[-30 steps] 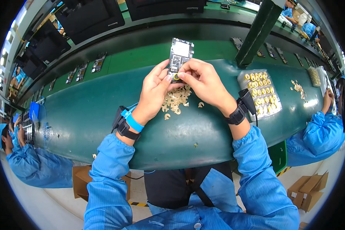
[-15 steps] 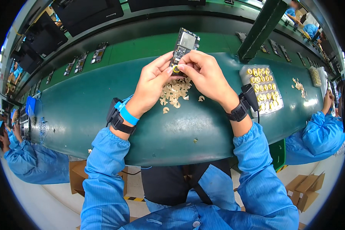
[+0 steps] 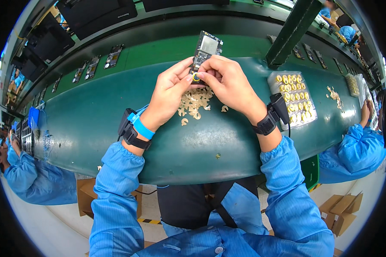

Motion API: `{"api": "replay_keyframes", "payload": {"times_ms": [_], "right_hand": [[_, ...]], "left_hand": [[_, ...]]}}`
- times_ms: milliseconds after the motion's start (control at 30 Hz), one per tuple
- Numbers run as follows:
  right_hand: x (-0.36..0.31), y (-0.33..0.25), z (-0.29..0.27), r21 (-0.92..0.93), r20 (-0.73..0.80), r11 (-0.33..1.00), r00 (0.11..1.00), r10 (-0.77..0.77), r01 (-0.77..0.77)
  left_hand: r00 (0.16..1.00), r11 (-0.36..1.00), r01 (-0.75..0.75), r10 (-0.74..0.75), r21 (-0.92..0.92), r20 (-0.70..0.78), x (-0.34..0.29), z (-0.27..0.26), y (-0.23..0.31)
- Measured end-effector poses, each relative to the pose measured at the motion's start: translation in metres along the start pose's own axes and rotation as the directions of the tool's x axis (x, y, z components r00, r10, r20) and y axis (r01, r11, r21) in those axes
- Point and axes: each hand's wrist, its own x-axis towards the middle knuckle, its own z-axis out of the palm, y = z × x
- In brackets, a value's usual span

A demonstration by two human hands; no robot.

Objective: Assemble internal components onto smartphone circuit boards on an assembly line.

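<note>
Pale lettering (image 3: pixel 123 16) on black monitor (image 3: pixel 96 19), upper left.

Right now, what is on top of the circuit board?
The circuit board carries a pale rectangular plate and, near its lower end, a yellow-rimmed round part; the left hand and right hand partly cover that end.

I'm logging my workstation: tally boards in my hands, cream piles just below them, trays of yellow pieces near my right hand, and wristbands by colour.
Held circuit board: 1
Cream pile: 1
Tray of yellow pieces: 1
Blue wristband: 1
Black wrist straps: 2
Total: 6
</note>
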Motion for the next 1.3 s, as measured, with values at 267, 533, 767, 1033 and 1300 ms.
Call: {"api": "replay_keyframes", "payload": {"times_ms": [267,533,767,1033,1300], "right_hand": [[-0.0004,-0.0023,-0.0022,-0.002,0.003,1.0,1.0,0.017,-0.017],[-0.0001,-0.0033,-0.001,0.017,0.002,0.996,0.996,0.087,-0.087],[-0.0002,-0.0032,0.0002,0.056,-0.007,0.991,0.992,0.125,-0.124],[-0.0014,-0.0033,0.0004,0.111,0.013,0.976,0.983,0.186,-0.186],[-0.0019,0.0004,0.0028,0.109,0.006,0.982,0.988,0.154,-0.154]], "left_hand": [[1.0,1.0,0.014,-0.014,0.016,-0.026,0.0001,0.0032,0.001],[1.0,0.997,-0.021,0.022,0.069,-0.002,-0.0003,0.0042,0.0004],[0.999,0.997,-0.036,0.037,0.073,-0.019,-0.0017,0.0053,-0.0016],[1.0,0.997,-0.029,0.029,0.065,-0.008,-0.0008,0.0055,-0.0013],[0.997,0.996,-0.013,0.02,0.094,-0.074,-0.0016,0.006,-0.0003]]}}
